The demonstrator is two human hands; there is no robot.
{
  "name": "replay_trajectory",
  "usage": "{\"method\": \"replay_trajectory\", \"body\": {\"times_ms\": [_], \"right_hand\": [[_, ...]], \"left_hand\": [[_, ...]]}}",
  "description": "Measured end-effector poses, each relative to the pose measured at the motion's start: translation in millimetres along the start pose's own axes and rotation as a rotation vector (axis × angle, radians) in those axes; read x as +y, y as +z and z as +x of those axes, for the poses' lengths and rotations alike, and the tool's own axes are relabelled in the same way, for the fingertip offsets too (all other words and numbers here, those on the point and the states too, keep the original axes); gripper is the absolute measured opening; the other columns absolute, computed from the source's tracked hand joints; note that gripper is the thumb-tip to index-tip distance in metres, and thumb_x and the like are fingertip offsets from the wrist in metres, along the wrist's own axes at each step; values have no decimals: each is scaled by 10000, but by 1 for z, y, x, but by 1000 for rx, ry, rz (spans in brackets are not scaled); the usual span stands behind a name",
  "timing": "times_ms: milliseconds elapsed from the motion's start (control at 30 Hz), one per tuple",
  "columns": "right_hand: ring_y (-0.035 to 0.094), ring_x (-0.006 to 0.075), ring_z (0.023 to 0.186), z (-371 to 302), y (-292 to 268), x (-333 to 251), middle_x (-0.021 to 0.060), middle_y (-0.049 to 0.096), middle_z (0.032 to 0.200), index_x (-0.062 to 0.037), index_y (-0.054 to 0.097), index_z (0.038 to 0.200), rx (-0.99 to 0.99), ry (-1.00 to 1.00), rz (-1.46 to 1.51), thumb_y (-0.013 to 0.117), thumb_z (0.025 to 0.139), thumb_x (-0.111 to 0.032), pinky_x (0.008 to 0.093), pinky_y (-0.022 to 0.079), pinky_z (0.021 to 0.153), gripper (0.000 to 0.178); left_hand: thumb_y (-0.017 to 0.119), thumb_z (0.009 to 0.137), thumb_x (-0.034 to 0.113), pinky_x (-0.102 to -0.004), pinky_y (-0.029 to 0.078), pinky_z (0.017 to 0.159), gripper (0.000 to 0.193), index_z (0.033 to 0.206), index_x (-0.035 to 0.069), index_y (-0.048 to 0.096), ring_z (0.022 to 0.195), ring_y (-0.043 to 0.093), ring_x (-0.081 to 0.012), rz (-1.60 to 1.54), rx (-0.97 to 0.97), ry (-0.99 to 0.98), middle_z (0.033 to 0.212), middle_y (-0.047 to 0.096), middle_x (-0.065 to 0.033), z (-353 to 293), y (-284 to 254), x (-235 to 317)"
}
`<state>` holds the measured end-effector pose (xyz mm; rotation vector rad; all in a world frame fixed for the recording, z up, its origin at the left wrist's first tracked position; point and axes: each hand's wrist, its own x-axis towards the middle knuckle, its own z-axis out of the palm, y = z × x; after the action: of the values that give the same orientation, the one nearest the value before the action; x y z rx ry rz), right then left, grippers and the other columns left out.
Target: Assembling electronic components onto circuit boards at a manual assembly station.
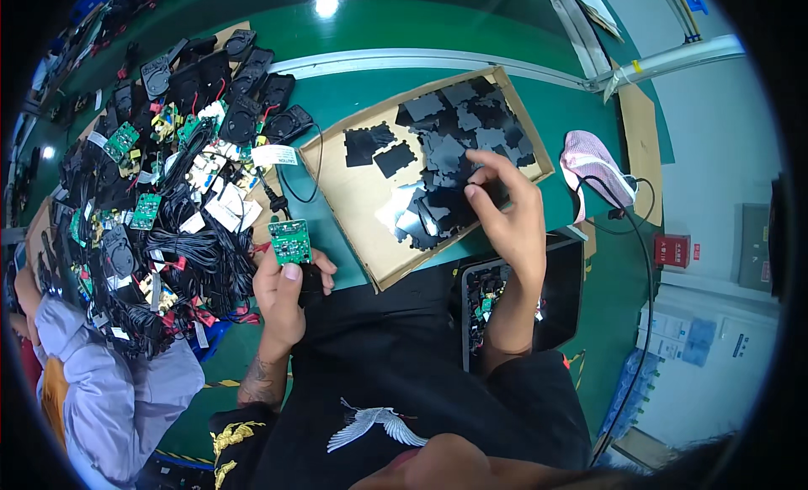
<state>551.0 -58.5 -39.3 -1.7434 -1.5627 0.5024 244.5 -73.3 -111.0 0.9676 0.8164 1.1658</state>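
Your left hand (280, 298) is pinching a green circuit board (290, 242) by its lower edge, thumb against fingers; the board is standing just above the fingertips. Your right hand (515, 225) is hanging with thumb and index finger partly apart; whether the fingertips are touching anything, I cannot tell. A dark bin (568, 292) is sitting beneath your right forearm. Black sheets (442, 153) are lying below and beyond those fingers, in a shallow cardboard tray (349, 204). Left of the tray, a pile of black cables (198, 254) is spreading across the table.
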Motion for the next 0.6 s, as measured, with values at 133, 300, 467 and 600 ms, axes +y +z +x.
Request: {"method": "replay_trajectory", "body": {"times_ms": [133, 300, 467, 600], "right_hand": [[650, 160, 855, 1, 2, -2, 89, 693, 912, 21, 732, 1139, 16, -6, -87, 700, 885, 15, 269, 498, 809, 255], [629, 176, 831, 2, 13, -12, 98, 681, 928, 5, 753, 1133, 126, -16, -22, 659, 924, 46, 274, 479, 750, 233], [620, 182, 848, -1, 19, -12, 92, 650, 952, -6, 760, 1122, 223, -131, -112, 651, 930, 63, 280, 475, 739, 232], [619, 191, 862, 3, 29, -22, 101, 630, 948, -16, 751, 1156, 267, -129, -104, 633, 954, 56, 281, 478, 755, 245]], "left_hand": [[517, 1045, 350, -311, 529, 584, 400, 1128, -41, 533, 698, 629, -213, -21, -4, -5, 910, 653, -206, -1, -2, 1], [527, 1044, 374, -304, 530, 582, 414, 1133, -30, 531, 703, 632, -214, 10, -1, -17, 905, 648, -199, -3, -7, 0], [510, 970, 172, -341, 543, 811, 445, 1354, -52, 495, 944, 638, -207, -48, -129, -38, 1251, 657, -224, -1, -2, 13], [581, 767, 76, -344, 544, 886, 821, 1536, -83, 338, 1064, 624, -218, -20, -175, -140, 1492, 520, -268, 7, -6, 23]]}}
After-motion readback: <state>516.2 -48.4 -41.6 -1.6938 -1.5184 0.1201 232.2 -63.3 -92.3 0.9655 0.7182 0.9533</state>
